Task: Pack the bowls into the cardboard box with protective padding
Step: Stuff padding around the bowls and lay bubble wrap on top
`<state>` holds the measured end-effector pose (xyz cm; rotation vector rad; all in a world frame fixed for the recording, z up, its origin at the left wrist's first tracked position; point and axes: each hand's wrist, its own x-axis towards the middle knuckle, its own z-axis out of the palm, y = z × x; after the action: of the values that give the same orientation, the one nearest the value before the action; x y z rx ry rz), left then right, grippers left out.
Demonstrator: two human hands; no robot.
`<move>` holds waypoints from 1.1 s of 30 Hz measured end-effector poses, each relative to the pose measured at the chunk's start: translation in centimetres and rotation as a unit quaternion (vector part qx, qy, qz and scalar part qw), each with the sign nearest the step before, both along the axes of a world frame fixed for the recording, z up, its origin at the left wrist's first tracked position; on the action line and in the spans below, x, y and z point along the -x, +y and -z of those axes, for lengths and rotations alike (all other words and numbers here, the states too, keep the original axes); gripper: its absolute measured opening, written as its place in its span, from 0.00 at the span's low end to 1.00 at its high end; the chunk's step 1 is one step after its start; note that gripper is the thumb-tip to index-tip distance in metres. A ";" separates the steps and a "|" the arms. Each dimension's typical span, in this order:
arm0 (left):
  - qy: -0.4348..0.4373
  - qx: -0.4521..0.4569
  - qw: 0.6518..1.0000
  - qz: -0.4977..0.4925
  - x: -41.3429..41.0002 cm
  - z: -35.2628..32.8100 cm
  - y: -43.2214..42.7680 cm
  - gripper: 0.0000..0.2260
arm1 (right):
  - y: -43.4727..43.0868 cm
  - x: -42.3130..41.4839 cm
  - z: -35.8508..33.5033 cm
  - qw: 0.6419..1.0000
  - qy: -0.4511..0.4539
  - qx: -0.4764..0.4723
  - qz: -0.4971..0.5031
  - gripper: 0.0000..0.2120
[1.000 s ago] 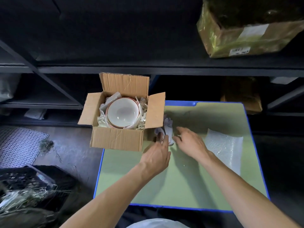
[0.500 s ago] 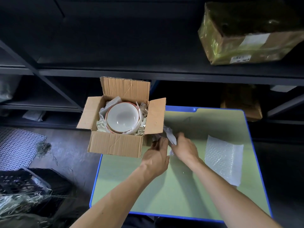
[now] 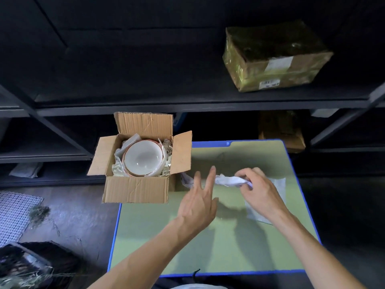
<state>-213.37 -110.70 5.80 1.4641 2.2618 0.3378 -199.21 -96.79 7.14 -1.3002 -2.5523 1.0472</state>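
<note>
An open cardboard box (image 3: 135,191) stands on the left corner of the green table (image 3: 208,247), overhanging its edge. Inside it a white bowl with a reddish rim (image 3: 143,157) sits mouth up, ringed by white paper and straw padding (image 3: 167,150). My right hand (image 3: 257,190) pinches a crumpled strip of white paper (image 3: 227,181) that stretches left toward the box. My left hand (image 3: 200,202) is open with fingers spread, just in front of the paper's left end, right of the box.
A sheet of bubble wrap (image 3: 268,200) lies on the table under my right wrist. Dark metal shelving (image 3: 187,105) rises behind, holding a taped parcel (image 3: 273,59). A white mesh mat (image 3: 14,213) and a black crate with straw (image 3: 25,268) lie on the floor at left.
My right hand has pulled the crumpled paper rightward and up, away from the box. My left hand let go and opened its fingers.
</note>
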 end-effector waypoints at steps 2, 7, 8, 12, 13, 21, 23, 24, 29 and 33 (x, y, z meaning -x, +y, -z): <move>0.007 -0.005 1.000 -0.014 -0.3 -0.7 -0.3 0.31 | 0.2 -0.4 -1.4 1.000 0.024 -0.003 -0.015 0.16; 0.059 -0.051 0.996 -0.031 0.2 -2.8 -1.1 0.20 | 0.0 0.3 -3.9 0.997 0.059 0.011 -0.054 0.16; 0.061 -0.066 0.995 -0.040 0.5 -3.3 -1.4 0.18 | -0.1 0.7 -4.2 0.996 0.066 0.013 -0.062 0.17; 0.023 -0.116 0.991 -0.068 2.2 -4.7 -2.0 0.13 | -1.1 2.4 -5.2 0.989 0.089 0.035 -0.112 0.21; -0.002 -0.131 0.989 -0.070 2.8 -5.1 -2.2 0.12 | -1.4 3.0 -5.4 0.987 0.093 0.038 -0.122 0.21; -0.014 -0.151 0.988 -0.003 8.7 -6.7 -4.2 0.10 | -3.9 7.8 -6.1 0.984 0.121 0.003 -0.134 0.14; -0.005 -0.151 0.988 0.015 10.7 -7.1 -4.2 0.11 | -5.0 9.3 -6.0 0.985 0.131 -0.003 -0.115 0.13; -0.004 -0.154 0.988 0.021 11.8 -7.3 -4.2 0.11 | -5.6 10.0 -5.9 0.986 0.134 0.004 -0.103 0.13; 0.042 -0.161 0.984 0.063 17.6 -7.9 -2.9 0.12 | -7.8 14.1 -5.6 0.993 0.111 -0.004 -0.040 0.12; 0.037 -0.179 0.976 0.119 20.9 -7.4 -0.8 0.09 | -9.1 17.0 -5.5 0.996 0.066 -0.045 0.027 0.11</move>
<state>-234.28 -111.53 13.23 1.9354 2.1279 0.6493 -216.24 -105.92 12.60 -1.2258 -2.4241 0.9638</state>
